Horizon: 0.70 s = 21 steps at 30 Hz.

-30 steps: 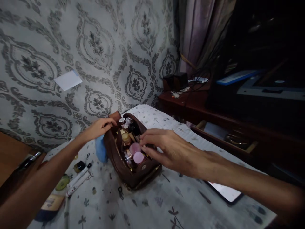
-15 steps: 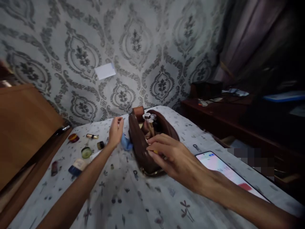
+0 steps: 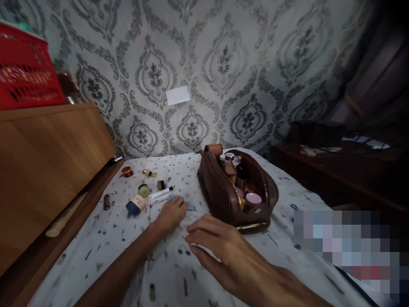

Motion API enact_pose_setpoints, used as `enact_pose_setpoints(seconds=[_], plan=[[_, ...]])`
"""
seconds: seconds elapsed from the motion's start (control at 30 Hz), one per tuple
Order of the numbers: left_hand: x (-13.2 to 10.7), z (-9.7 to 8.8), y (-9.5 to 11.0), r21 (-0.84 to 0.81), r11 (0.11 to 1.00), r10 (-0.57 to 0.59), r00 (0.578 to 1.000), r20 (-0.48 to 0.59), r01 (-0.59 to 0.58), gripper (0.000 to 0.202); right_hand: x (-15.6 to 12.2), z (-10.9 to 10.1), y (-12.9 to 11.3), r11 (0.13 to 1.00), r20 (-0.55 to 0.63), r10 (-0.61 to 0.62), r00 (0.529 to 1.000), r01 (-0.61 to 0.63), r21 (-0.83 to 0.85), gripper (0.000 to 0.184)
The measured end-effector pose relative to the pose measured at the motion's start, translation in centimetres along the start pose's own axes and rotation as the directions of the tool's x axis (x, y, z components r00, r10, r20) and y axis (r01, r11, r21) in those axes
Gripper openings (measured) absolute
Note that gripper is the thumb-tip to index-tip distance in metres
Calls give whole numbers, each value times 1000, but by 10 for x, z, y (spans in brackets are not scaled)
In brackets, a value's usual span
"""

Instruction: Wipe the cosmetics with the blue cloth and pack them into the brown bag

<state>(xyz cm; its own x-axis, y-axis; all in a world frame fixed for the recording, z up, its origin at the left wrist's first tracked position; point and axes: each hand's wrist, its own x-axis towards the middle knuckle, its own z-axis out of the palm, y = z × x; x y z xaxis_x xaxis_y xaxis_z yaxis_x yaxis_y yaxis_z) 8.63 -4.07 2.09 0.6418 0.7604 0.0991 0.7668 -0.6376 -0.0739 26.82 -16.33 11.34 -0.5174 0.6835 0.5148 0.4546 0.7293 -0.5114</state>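
Observation:
My left hand (image 3: 172,214) is low on the patterned bedsheet, its fingers curled down over a thin, soft blue item (image 3: 191,207) that shows on both sides of them. My right hand (image 3: 217,241) hovers in front of the bag with fingers stretched and thumb apart, holding nothing. A brown toiletry bag (image 3: 217,187) stands unzipped beside my hands. Inside it are several cosmetics, among them a pink round container (image 3: 253,199) and bottles with pale caps. Left of my left hand lie a white tube (image 3: 159,196), a blue-and-cream bottle (image 3: 136,204) and a green-lidded jar (image 3: 143,190).
Farther left are an orange-red jar (image 3: 127,171), a gold-and-black lipstick-like tube (image 3: 149,173) and a dark small container (image 3: 106,202). A wooden cabinet (image 3: 57,162) bearing a red basket (image 3: 30,72) borders the left. A dark reddish desk (image 3: 306,166) stands right.
My right hand has come out of the bag's opening toward the front left. My left hand has lowered over the blue item. The view has turned left, bringing the red basket in.

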Motion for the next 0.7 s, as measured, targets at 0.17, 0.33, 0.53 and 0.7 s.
enact_pose_setpoints(seconds=[0.17,0.33,0.53,0.7], plan=[[-29,-8,-23,32,985,-167,986,-15,167,23,7,26,6,998,131,58,990,-59,1,14],[-41,-13,-42,90,944,-311,947,-85,318,29,17,62,36,982,176,169,970,-182,59,16],[-40,-9,-44,108,942,-308,947,-88,317,21,36,105,76,933,-16,319,948,-310,184,22],[-44,1,-42,65,950,-291,942,-166,305,24,32,130,105,841,-158,501,851,-435,321,28]])
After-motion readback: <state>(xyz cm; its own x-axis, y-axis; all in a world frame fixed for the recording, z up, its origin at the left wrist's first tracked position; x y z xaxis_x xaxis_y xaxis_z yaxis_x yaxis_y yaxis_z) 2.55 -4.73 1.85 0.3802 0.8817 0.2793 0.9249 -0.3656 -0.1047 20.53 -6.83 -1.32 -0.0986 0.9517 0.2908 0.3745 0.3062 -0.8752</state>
